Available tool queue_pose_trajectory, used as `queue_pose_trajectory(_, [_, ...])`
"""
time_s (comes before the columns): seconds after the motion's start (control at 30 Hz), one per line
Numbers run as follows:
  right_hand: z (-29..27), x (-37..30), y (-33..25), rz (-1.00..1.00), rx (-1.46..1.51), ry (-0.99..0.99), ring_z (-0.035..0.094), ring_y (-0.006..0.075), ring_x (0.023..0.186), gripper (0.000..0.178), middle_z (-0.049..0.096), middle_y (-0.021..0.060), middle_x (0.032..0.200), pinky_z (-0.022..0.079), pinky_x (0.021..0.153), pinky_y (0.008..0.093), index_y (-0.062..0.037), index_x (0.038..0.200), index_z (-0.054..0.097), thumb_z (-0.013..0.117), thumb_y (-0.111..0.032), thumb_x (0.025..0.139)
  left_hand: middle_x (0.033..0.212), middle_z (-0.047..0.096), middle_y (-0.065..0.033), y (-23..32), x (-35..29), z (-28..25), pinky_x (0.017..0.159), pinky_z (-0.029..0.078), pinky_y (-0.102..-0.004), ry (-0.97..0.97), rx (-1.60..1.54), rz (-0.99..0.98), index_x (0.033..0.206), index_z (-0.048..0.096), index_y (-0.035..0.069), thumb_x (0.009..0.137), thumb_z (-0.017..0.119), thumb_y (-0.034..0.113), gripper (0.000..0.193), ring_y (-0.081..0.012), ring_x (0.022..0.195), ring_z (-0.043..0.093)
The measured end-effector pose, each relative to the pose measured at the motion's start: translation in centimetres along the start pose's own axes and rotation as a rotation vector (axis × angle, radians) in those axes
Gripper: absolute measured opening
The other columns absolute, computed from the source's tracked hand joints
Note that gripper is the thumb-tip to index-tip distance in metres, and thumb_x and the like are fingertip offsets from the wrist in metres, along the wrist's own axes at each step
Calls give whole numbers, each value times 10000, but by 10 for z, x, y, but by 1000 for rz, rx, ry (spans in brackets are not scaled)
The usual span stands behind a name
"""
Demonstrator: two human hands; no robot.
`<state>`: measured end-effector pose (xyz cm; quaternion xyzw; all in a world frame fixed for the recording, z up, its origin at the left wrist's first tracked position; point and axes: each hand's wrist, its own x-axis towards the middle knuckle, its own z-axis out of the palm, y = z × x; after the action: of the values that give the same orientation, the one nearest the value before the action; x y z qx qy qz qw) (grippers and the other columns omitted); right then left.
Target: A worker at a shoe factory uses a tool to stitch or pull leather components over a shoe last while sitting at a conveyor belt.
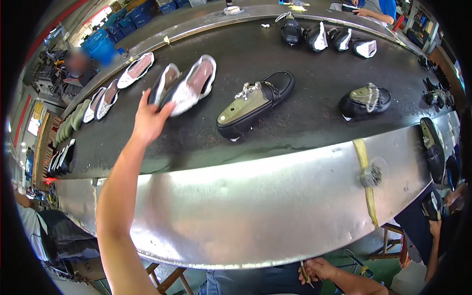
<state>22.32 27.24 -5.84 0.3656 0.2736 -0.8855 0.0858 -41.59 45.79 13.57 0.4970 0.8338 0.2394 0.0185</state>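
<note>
Over the left half of the dark work surface [196, 140]: two white-edged shoes [196, 88], left hand [150, 120] right at their near ends. Thumb and fingers parted around them; fingertips partly hidden, can't tell if it has hold. Right hand [319, 269] is below the metal ledge [236, 211], fingers closed on a slim yellowish tool [306, 275], type unclear; forearm cut off by lower border. Blue crates [140, 14] far upper left, contents too small to make out. Middle black shoe [250, 120] contains a green form [241, 109]. Bare strip between shoes and ledge.
</note>
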Motion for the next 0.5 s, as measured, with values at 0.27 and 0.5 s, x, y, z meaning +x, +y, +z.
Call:
queue_pose_trajectory(0.27, [21,-21,65,-55,-83,2,734,242,860,538,706,177,1014,445,475,219,50,1188,549,258,-392,1093,1527,380,-302,-12,-233,-142,933,450,-334,-19,-130,-43,633,585,-74,875,729,326,490,-271,1214,577])
queue_pose_trajectory(0.5, [34,-46,126,-84,-130,90,733,224,802,551,712,150,953,435,481,235,18,1164,569,303,-457,1080,1532,294,-358,-15,-380,-158,1163,274,-494,-15,146,88,919,728,-68,793,777,228,325,-493,1416,307])
